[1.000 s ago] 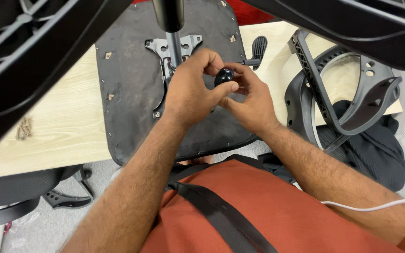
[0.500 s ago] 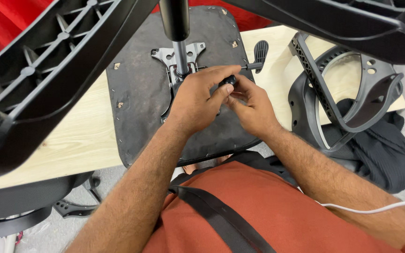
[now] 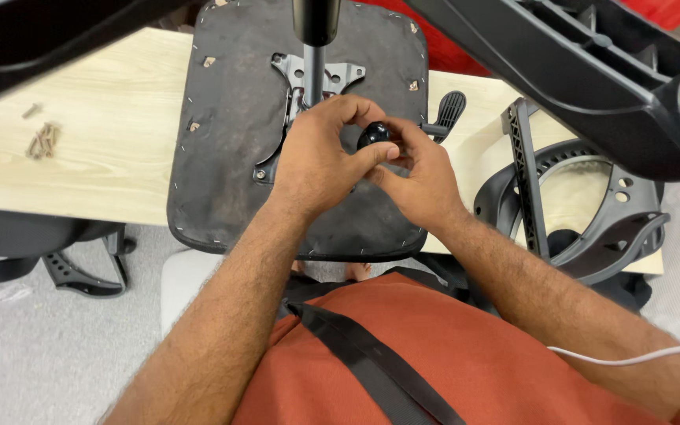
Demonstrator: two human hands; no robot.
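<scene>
Both hands closed on a round black knob above the upturned seat base, which lay on the pale wooden desk. The left hand pinched it with thumb and fingers; the right hand gripped it from the other side. Loose screws lay well apart on the desk, and a black armrest frame sat on the right.

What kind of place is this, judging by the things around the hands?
Probably a workshop or office where chairs are assembled: an upturned seat lies on a wooden table, loose screws wait nearby, and armrests rest at the right. Both hands grip a black knob.
</scene>
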